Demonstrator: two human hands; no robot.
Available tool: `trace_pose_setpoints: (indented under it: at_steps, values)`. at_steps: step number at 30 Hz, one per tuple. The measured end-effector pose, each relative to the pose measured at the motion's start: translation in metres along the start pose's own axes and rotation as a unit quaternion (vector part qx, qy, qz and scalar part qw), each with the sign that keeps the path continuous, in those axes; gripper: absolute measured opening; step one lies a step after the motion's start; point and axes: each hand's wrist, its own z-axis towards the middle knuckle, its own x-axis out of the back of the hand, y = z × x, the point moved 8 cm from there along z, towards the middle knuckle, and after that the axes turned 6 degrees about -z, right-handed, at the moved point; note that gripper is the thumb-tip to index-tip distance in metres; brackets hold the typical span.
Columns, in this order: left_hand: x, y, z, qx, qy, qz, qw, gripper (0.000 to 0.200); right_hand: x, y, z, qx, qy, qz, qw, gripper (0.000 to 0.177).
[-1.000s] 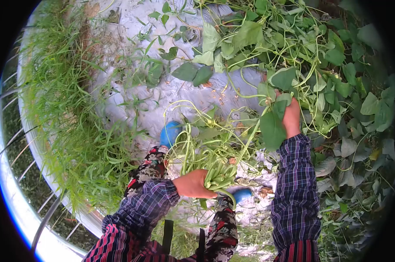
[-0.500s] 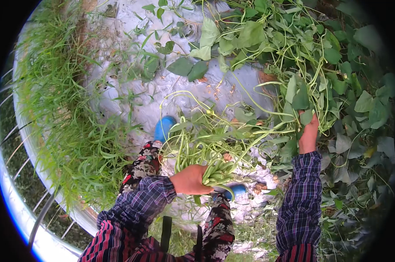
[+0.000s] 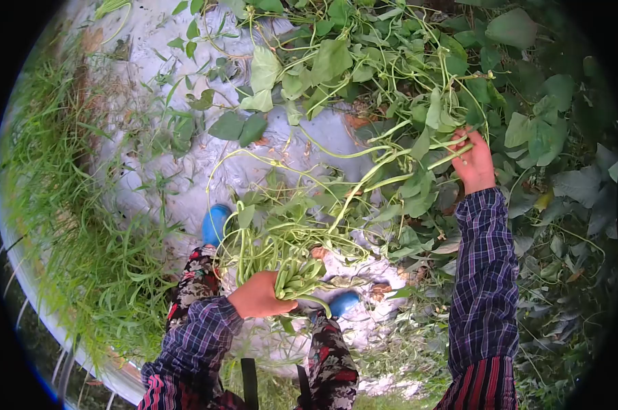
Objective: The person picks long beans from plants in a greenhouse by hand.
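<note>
Near the bottom middle, my left hand (image 3: 259,295) is wrapped round a bundle of long green bean pods (image 3: 298,279), whose ends spread up and to the right. My right hand (image 3: 474,161) is among the vines at the right, its fingers closed on a few green pods (image 3: 452,156) that run left from it. Broad green leaves (image 3: 423,191) hang just left of and below its fingers. Tangled vines (image 3: 363,191) stretch between the two hands.
Pale plastic sheeting (image 3: 179,171) covers the ground. Tall grass (image 3: 63,205) lines the left side beside a pale curved edge. Dense leafy vines (image 3: 391,61) fill the top and right. Two blue shoes (image 3: 216,224) stand below, one beside the held bundle.
The view has shifted right. My right hand has moved up out of the leaves and its fingers now show on the pods. My left hand still grips the bundle.
</note>
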Motion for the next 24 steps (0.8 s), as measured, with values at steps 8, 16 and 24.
trace_pose_setpoints:
  at_steps: [8,16,24]
  values:
    - [0.004,0.003,0.001,-0.026,0.019,0.012,0.999,0.031,-0.040,-0.014,-0.016,-0.103,-0.103,-0.014,0.989,0.012]
    - [0.006,-0.001,0.001,-0.038,0.022,0.017,0.999,0.030,-0.044,0.017,-0.025,-0.083,-0.042,0.063,0.994,0.017]
    - [-0.004,-0.006,0.004,-0.021,0.002,0.012,1.000,0.026,-0.008,0.010,-0.015,0.063,0.084,0.187,0.977,0.018]
